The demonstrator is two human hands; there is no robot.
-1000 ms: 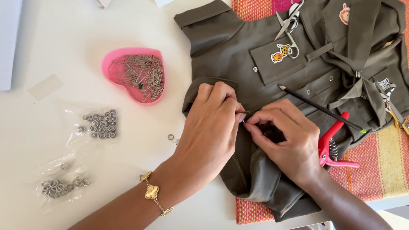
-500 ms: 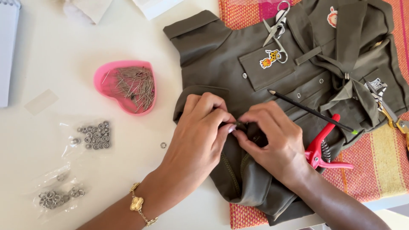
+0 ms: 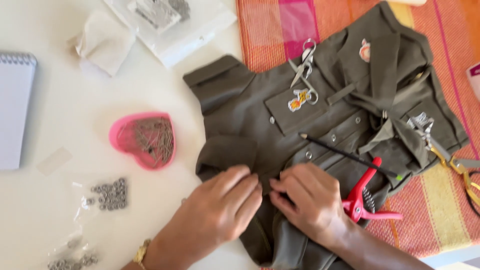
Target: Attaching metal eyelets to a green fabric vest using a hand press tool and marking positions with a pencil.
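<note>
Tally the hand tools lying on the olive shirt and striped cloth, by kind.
Small silver scissors: 1
Black pencil: 1
Red-handled pliers: 1
Yellow-handled pliers: 1
Total: 4
Both hands, left hand and right hand, pinch the olive shirt, holding no tool.

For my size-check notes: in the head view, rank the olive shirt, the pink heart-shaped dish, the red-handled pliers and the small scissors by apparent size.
1. Olive shirt
2. Pink heart-shaped dish
3. Red-handled pliers
4. Small scissors, which look only slightly smaller than the pliers, so those two are not a sure call.
</note>
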